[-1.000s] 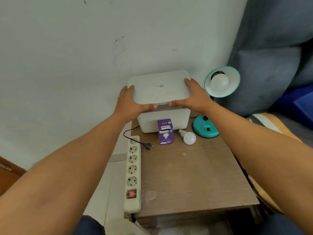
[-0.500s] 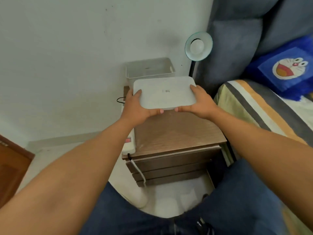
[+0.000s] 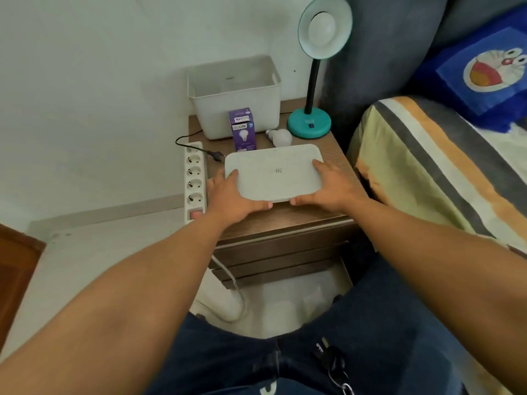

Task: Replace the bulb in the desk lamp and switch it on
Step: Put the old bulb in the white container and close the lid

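Note:
A teal desk lamp (image 3: 310, 125) stands at the back right of the wooden bedside table (image 3: 299, 215), its shade turned toward me with a white bulb (image 3: 323, 25) in it. A loose white bulb (image 3: 281, 137) lies in front of the lamp's base. Beside it stands a purple bulb box (image 3: 242, 129). My left hand (image 3: 228, 195) and my right hand (image 3: 332, 185) grip the two ends of a flat white lid (image 3: 273, 172), held low over the table's front half.
An open white plastic bin (image 3: 233, 92) sits at the back of the table against the wall. A white power strip (image 3: 195, 181) lies along the table's left edge, with a black plug (image 3: 218, 155) near it. A bed (image 3: 427, 166) borders the right side.
The lid has come off the bin and moved toward me and down to the table's front. The camera has tilted down, and the lamp and bulbs are in view again.

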